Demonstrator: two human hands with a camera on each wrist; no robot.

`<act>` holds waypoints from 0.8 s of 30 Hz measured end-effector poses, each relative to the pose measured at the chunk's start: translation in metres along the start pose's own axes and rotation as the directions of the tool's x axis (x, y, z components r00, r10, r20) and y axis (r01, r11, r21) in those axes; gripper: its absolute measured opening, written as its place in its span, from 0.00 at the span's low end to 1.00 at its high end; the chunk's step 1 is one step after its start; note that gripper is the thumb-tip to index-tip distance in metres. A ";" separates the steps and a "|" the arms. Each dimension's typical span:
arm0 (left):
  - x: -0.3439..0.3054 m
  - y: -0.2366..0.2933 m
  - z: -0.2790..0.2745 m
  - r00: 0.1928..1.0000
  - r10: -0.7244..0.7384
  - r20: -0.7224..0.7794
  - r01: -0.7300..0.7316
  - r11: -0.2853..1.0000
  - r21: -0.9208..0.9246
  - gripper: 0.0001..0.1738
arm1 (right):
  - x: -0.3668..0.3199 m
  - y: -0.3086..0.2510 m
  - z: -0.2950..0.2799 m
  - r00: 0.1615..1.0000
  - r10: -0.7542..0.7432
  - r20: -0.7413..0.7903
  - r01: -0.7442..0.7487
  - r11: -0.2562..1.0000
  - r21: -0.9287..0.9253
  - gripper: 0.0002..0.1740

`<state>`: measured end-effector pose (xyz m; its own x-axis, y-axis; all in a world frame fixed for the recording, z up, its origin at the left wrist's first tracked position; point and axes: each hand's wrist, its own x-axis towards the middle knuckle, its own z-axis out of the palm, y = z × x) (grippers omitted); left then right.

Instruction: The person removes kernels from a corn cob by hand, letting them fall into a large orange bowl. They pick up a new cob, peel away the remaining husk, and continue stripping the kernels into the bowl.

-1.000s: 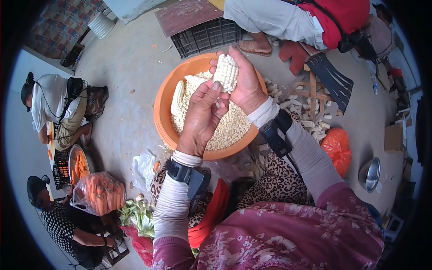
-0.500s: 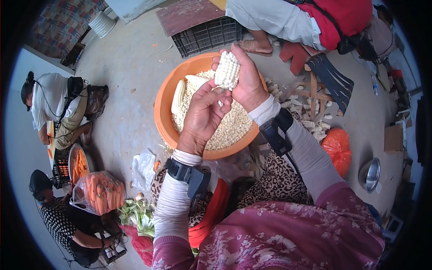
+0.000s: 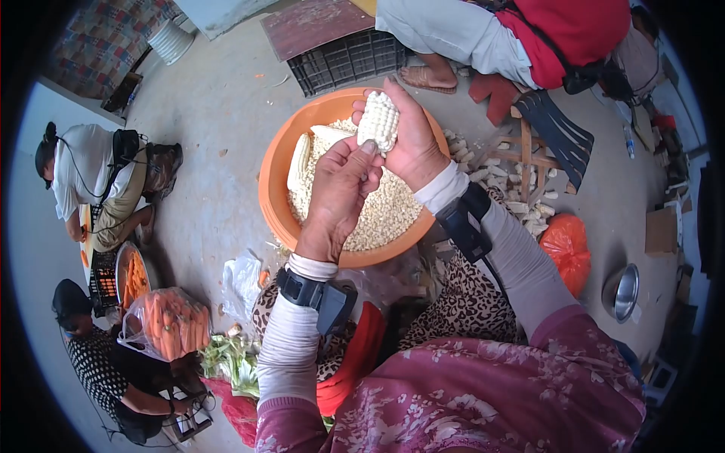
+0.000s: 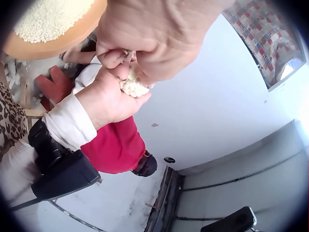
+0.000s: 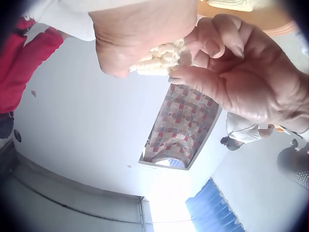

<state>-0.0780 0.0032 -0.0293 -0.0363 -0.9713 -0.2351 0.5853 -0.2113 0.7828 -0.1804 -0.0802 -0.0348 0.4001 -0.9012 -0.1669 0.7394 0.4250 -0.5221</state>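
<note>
A short white corn cob [image 3: 378, 123], still covered in kernels, lies in my right hand [image 3: 416, 143], which grips it over the orange basin. My left hand [image 3: 332, 198] has curled fingers, and its thumb presses the cob's lower end. In the right wrist view the left thumb [image 5: 200, 82] and fingers meet at the end of the cob [image 5: 157, 60]. A pale bit [image 4: 128, 55] shows between the left fingers in the left wrist view. Below the hands, the orange basin [image 3: 273, 192] holds many loose kernels [image 3: 389, 219] and whole cobs [image 3: 299, 164] at its left side.
Stripped cobs [image 3: 532, 215] lie on the floor to the right, around a wooden stool [image 3: 526, 155] and an orange bag [image 3: 566, 253]. A black crate [image 3: 343, 60] stands beyond the basin. Bagged carrots [image 3: 174, 325] are at left. Other people sit at left and far right.
The left thumb drew back from the cob's lower end half a second ago, with a loose kernel in the fingers, and is now back against it. The right hand keeps its hold.
</note>
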 end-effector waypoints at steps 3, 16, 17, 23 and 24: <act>-0.001 0.000 0.003 1.000 0.010 0.001 -0.010 1.000 -0.011 0.08 | 0.001 0.000 0.000 1.000 0.031 -0.005 -0.031 0.998 0.046 0.20; -0.005 0.006 -0.012 0.998 -0.035 0.049 0.035 0.999 0.006 0.13 | -0.007 0.005 0.011 0.988 -0.121 0.097 0.140 0.965 -0.222 0.20; -0.005 0.006 -0.013 0.998 -0.035 0.048 0.035 0.999 0.005 0.13 | -0.007 0.006 0.011 0.984 -0.144 0.101 0.166 0.950 -0.264 0.20; -0.006 0.012 -0.018 0.996 -0.023 0.085 0.021 1.000 0.022 0.12 | -0.006 0.002 0.011 0.979 -0.143 0.147 0.187 0.916 -0.354 0.19; -0.005 0.013 -0.018 0.995 -0.027 0.092 0.025 0.999 0.021 0.12 | -0.006 0.002 0.011 0.979 -0.141 0.148 0.186 0.916 -0.355 0.19</act>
<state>-0.0558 0.0076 -0.0283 -0.1265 -0.9712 -0.2020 0.5667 -0.2379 0.7888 -0.1756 -0.0727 -0.0262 0.3675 -0.9294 0.0338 0.5595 0.1919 -0.8063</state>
